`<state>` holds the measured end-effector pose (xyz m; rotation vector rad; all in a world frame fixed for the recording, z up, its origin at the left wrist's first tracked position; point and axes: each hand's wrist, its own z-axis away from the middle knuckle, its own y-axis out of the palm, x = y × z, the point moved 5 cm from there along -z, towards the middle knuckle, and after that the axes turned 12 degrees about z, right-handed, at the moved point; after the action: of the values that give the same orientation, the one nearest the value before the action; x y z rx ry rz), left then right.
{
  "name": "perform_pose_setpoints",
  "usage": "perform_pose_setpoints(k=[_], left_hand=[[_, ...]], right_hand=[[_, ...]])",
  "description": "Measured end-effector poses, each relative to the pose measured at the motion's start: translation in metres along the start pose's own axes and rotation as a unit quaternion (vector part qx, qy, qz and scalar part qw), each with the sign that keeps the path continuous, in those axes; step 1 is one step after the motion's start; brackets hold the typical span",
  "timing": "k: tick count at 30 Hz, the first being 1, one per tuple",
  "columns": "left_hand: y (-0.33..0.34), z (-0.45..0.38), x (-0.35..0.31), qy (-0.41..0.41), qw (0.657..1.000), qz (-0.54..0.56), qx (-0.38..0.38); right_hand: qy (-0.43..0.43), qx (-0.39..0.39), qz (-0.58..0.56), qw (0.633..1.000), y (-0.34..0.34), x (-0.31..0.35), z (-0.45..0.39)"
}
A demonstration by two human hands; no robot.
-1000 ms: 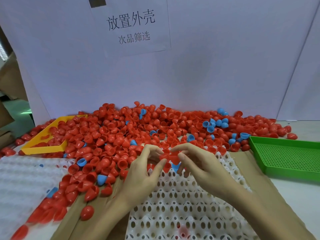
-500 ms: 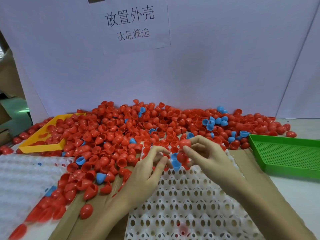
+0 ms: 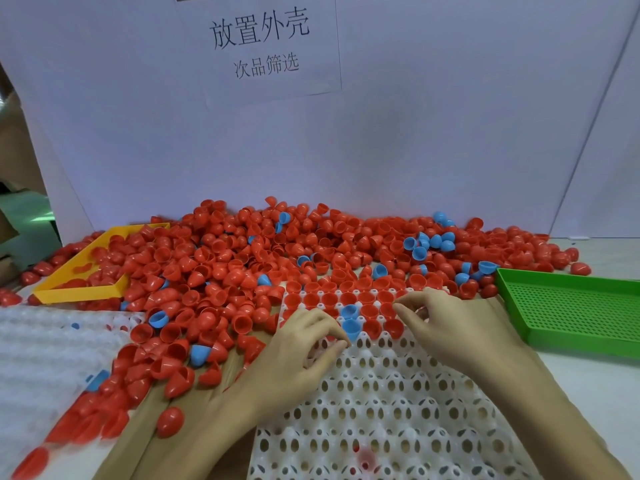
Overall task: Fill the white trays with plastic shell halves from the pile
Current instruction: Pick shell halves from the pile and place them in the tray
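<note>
1. Left hand (image 3: 298,348), fingers curled, holds nothing visible, over the white tray (image 3: 381,410).
2. Right hand (image 3: 446,327) likewise.
3. Shell pile (image 3: 221,271) lies beyond, nearer the left hand.

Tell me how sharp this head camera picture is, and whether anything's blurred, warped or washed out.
Head view: centre sharp, the printed sign legible, the pile and white tray crisp; the second white tray and the shells at lower left smear into blur; wide-angle bending tilts the backdrop seams at the edges; lighting soft and even, no hard shadows, only small glints on the shells.
</note>
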<state>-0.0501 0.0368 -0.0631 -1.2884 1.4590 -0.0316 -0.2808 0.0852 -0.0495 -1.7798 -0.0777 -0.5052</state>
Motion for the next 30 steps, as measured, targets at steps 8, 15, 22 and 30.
perform_pose_setpoints(k=[8, 15, 22, 30], left_hand=[[0.012, 0.0, 0.009, 0.042, 0.994, -0.073, 0.069], [0.003, -0.004, 0.015, 0.025, 0.996, -0.035, 0.075], [-0.044, -0.049, 0.045, -0.053, 0.995, 0.011, -0.086], [-0.104, -0.098, 0.139, -0.19, 0.945, -0.257, -0.064]], right_hand=[[-0.023, 0.034, 0.004, 0.999, 0.002, 0.003, 0.001], [-0.003, 0.028, -0.06, 0.998, -0.009, -0.005, -0.002], [0.014, -0.019, -0.097, 0.995, -0.007, -0.008, -0.005], [0.043, -0.036, -0.105, 0.993, -0.007, -0.013, -0.007]])
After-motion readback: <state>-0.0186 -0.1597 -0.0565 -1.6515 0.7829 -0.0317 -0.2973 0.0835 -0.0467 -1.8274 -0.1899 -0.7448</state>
